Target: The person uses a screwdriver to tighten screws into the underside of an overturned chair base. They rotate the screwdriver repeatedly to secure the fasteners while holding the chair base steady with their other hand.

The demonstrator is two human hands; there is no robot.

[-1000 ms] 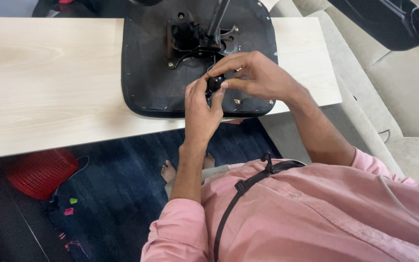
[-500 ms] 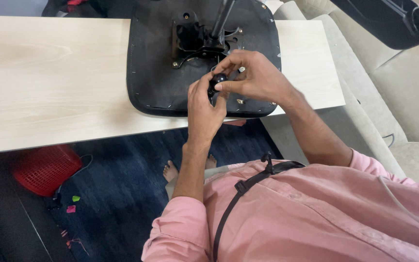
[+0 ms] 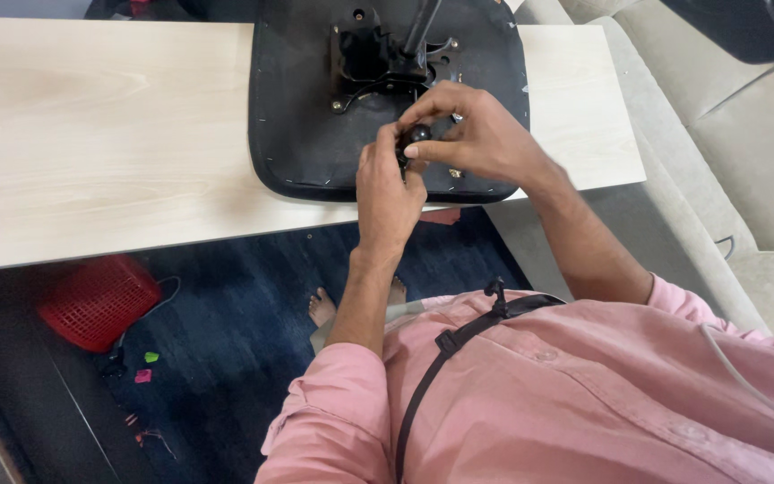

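- Head view: I see my left hand [image 3: 387, 184] and right hand [image 3: 477, 139] meeting over an upturned black chair seat [image 3: 302, 108] that lies on the pale wooden bench [image 3: 100, 116].
- Both hands are closed around a small black knob [image 3: 416, 136], held just above the seat's near edge, below the metal bracket [image 3: 378, 58].
- Under the bench, a red basket [image 3: 96, 300] sits on the dark blue rug [image 3: 244, 314]; a beige sofa [image 3: 745, 134] stands to my right.

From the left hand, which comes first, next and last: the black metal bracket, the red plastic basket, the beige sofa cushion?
From the left hand:
1. Black metal bracket, just above it on the black seat base.
2. Red plastic basket, lower left on the floor.
3. Beige sofa cushion, far right.
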